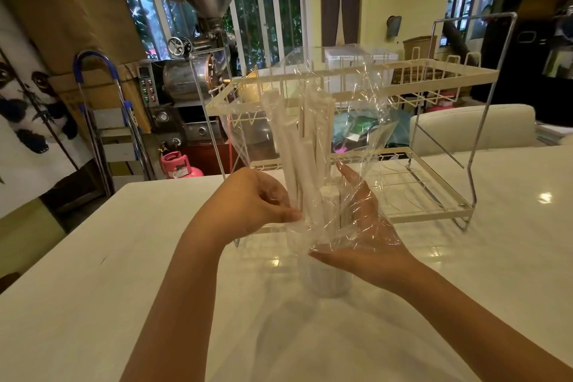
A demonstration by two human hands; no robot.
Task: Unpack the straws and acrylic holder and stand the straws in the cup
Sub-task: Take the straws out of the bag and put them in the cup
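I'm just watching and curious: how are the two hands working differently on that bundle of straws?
The left hand is curled, pinching the clear wrap at the side of the straws; the right hand is open, palm up, beneath it. The left lies outside the plastic; the right shows through it. Both are held above the white table.

There is just one camera, and it sits on my head. It looks forward and a bit down, close over my left hand [251,198] and right hand [364,226]. Past my hands it sees the white table [93,304], then the room and windows far behind.
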